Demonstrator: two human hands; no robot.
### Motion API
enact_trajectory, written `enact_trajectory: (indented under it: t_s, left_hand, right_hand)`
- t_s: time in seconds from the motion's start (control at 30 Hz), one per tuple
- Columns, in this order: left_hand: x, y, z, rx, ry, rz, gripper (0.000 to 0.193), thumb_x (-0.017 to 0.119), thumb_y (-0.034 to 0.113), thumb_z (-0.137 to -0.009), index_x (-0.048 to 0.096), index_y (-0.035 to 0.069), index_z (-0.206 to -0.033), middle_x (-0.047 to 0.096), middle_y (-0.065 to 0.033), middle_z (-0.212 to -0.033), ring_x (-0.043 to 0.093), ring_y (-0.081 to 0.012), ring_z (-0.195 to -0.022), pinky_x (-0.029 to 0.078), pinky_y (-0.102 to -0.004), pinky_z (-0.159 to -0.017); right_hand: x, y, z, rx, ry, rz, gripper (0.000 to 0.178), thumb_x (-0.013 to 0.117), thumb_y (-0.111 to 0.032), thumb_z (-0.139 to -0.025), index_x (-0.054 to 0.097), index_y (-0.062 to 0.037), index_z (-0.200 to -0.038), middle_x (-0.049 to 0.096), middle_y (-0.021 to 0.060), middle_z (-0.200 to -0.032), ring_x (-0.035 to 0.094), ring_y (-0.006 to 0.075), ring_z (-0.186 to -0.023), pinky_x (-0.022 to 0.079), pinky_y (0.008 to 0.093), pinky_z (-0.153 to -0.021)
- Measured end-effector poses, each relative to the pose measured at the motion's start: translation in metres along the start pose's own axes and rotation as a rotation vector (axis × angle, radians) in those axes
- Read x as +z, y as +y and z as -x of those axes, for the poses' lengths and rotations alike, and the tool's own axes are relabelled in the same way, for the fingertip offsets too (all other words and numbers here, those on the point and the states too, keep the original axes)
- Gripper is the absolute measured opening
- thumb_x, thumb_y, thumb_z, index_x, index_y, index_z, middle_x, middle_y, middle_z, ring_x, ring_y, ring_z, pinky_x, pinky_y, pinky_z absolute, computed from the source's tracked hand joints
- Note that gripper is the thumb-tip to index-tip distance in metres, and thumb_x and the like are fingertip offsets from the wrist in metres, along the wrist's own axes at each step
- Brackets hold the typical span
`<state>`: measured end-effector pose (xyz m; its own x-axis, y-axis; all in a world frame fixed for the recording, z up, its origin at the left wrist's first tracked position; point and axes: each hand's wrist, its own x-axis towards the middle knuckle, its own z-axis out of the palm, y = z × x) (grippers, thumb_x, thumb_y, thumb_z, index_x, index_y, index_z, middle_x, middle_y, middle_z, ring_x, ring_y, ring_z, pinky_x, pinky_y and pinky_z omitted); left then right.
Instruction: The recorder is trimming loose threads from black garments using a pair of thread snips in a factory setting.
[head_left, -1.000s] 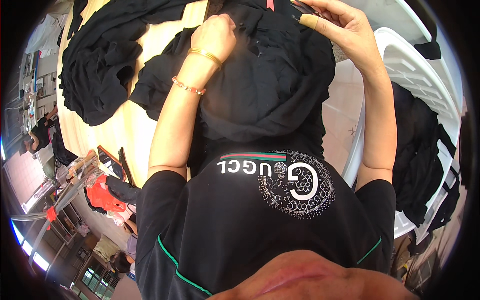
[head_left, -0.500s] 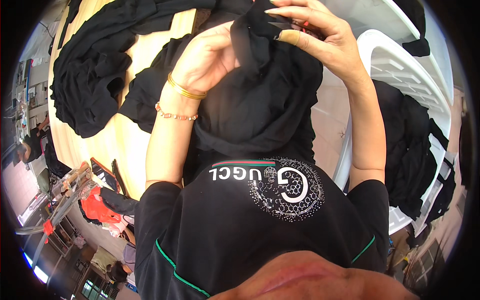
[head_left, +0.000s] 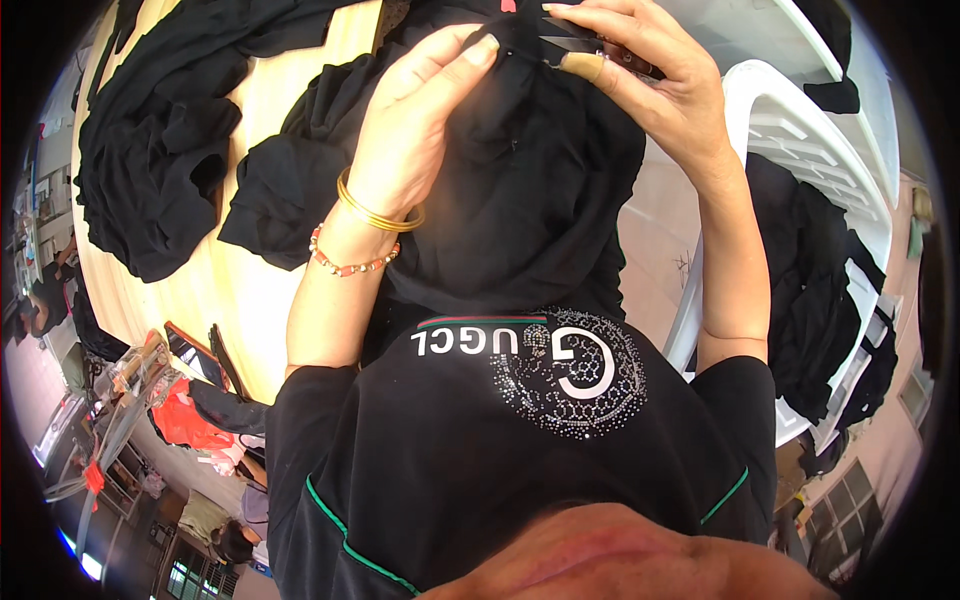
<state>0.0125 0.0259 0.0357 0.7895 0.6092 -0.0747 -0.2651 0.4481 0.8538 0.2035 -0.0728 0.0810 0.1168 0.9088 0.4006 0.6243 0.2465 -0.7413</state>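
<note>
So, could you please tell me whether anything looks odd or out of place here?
One thing: the right hand has a tan covering on its thumb, while the left hand has a bare thumb. Whether it is a bandage or guard, I cannot tell. Nothing else clearly stands out.

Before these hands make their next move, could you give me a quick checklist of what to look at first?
1. Left hand gripping the black cloth: ok, pinched by thumb and fingers.
2. Snips in the right hand: ok, blades pointing toward the left hand.
3. Left thumb away from the blades: ok, a gap shows.
4. Right thumb tip covered: ok, tan wrap on.
5. Cloth lying flat: not ok, bunched.
6. Blades touching cloth: cannot tell.
</note>
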Motion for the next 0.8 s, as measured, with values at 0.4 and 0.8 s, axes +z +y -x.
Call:
enact_trajectory:
  t_s: [0.4,0.8]
  left_hand:
    - [-0.018,-0.016,-0.001,0.137,0.051,-0.306,0.026,0.058,0.009,-0.100,0.063,-0.002,-0.123,0.067,-0.0033,-0.112,0.061,-0.0081,-0.105,0.045,-0.0220,-0.096]
    - [-0.001,-0.007,0.001,0.126,-0.006,-0.360,0.026,0.057,0.009,-0.100,0.063,-0.002,-0.123,0.067,-0.0025,-0.113,0.060,-0.0078,-0.105,0.044,-0.0214,-0.096]
  right_hand:
    - [0.005,-0.002,0.000,-0.081,-0.043,0.134,0.040,0.078,-0.002,-0.078,0.070,-0.0030,-0.117,0.060,0.0100,-0.091,0.059,0.0202,-0.077,0.046,0.0286,-0.067]
    - [0.005,-0.001,0.003,-0.074,-0.035,0.120,0.031,0.075,0.000,-0.081,0.071,-0.0025,-0.111,0.062,0.0071,-0.085,0.059,0.0162,-0.072,0.047,0.0281,-0.063]
